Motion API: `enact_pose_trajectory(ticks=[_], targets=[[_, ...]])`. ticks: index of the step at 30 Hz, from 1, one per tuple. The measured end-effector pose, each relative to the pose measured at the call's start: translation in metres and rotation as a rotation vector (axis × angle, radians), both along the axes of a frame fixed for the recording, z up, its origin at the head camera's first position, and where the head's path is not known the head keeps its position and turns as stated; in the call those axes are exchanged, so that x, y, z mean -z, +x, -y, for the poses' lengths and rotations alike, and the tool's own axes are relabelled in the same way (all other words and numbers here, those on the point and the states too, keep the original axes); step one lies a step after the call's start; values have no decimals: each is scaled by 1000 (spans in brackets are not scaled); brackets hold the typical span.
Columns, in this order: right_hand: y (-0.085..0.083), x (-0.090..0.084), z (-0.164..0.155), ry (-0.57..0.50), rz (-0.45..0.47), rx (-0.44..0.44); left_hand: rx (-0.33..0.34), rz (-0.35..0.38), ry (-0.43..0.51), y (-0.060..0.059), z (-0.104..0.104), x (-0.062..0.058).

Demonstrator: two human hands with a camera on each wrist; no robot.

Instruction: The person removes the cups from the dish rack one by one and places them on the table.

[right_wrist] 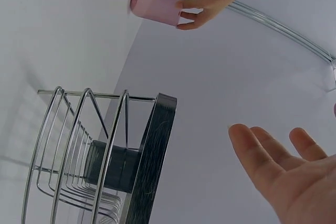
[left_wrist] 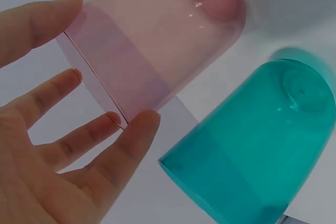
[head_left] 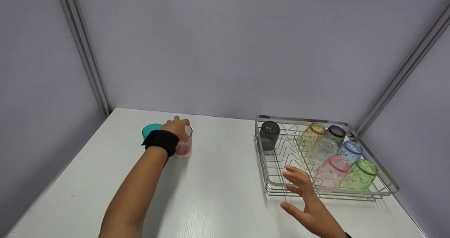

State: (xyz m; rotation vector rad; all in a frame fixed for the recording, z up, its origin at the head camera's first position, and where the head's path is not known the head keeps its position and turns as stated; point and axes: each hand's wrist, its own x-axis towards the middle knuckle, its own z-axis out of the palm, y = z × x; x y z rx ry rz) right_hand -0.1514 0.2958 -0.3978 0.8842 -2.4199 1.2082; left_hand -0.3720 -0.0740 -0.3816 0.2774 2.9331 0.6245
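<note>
My left hand (head_left: 178, 127) reaches over a pink see-through cup (head_left: 185, 146) standing upright at the back left of the white table (head_left: 218, 195). In the left wrist view its fingers (left_wrist: 94, 129) are spread and nearly straight, with the fingertips at the rim of the pink cup (left_wrist: 157, 40). A teal cup (head_left: 150, 129) stands right beside it, seen close in the left wrist view as the teal cup (left_wrist: 257, 150). My right hand (head_left: 299, 190) hovers open, holding nothing, at the front left corner of a wire dish rack (head_left: 267, 188).
The rack holds several upturned cups: dark grey (head_left: 270, 134) at its back left, yellow (head_left: 311, 134), grey (head_left: 335, 134), clear (head_left: 325, 148), blue (head_left: 349, 152), pink (head_left: 332, 171), green (head_left: 360, 174). Grey walls close in the table on three sides.
</note>
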Motion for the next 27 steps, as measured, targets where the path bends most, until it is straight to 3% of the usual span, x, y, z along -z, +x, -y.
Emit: enact_pose_trajectory(ticks=[4,9,14,20,27], targets=[[1,3,2,-14,30,-7,9,13,-30,0,2,0],[-1,5,2,-21,-9,-28,7,51,-26,1,3,-4],[-1,5,2,8,30,-19,14,49,-33,4,2,-5],[-1,5,6,-7,53,5,48,-46,-66,10,2,-8],[-5,6,7,10,56,-28,170,-208,-46,23,-5,-18]])
